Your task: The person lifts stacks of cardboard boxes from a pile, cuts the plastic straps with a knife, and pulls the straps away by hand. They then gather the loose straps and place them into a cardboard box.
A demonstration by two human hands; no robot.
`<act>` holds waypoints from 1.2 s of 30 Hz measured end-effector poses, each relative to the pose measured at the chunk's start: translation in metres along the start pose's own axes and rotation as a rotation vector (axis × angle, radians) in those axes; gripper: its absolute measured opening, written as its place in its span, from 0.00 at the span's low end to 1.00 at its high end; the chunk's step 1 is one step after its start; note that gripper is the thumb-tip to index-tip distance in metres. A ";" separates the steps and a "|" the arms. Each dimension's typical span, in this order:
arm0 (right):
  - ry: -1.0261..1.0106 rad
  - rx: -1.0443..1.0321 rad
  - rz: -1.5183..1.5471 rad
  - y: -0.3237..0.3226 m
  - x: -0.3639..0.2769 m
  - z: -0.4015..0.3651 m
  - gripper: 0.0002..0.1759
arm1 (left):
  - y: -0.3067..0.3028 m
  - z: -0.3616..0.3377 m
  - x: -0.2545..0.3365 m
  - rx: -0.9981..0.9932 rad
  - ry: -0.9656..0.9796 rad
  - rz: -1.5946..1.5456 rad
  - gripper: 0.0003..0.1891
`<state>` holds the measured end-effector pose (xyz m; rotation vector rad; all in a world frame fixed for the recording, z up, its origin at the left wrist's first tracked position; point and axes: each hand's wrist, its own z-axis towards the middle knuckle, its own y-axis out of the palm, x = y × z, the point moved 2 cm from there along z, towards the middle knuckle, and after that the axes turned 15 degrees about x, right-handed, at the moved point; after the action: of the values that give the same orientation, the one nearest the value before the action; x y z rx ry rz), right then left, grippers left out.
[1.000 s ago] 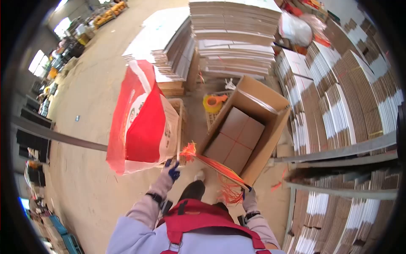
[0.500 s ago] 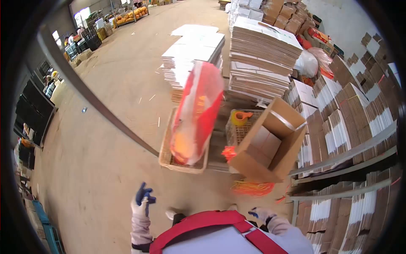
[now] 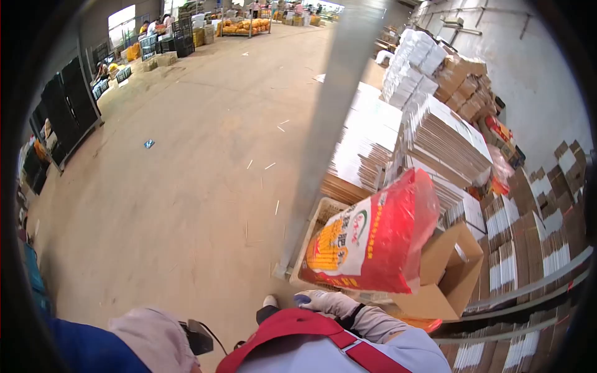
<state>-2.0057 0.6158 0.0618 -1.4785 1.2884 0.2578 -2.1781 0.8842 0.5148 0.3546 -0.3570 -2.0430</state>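
My right hand point(image 3: 318, 301), in a pale glove with blue fingertips, is just below the basket point(image 3: 309, 239). Its fingers are loosely bent, with nothing visible in them. A pale sleeve point(image 3: 151, 336) and a blue surface fill the lower left, close to the camera; my left hand's fingers cannot be made out there. A red and white printed bag point(image 3: 373, 239) lies over the basket, leaning right. Beside it stands an open cardboard box point(image 3: 444, 273).
A grey metal post point(image 3: 333, 118) rises left of the flat carton stacks point(image 3: 448, 133). Shelves of folded cartons point(image 3: 535, 248) line the right side. Black panels point(image 3: 71, 109) stand at the left. Farther back are people, crates and a rack of orange bags point(image 3: 245, 26).
The view has swung left, so the basket, bag and box appear farther right. My right hand appears farther left, near the basket. The left sleeve has come close to the camera.
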 end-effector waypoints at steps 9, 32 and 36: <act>-0.134 -0.141 -0.095 -0.039 -0.121 0.205 0.27 | 0.014 -0.022 -0.188 -0.022 -0.077 -0.021 0.40; 0.842 0.975 0.570 -0.232 0.046 0.336 0.24 | 0.384 -0.471 -0.501 -1.430 -1.487 -0.716 0.28; 1.097 1.079 0.621 -0.197 0.137 0.344 0.23 | 0.488 -0.534 -0.517 -1.576 -1.367 -0.809 0.28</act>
<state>-1.6365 0.7776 -0.0549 -0.1558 2.2018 -0.8709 -1.3409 1.0571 0.2711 -2.1543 0.7929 -2.2766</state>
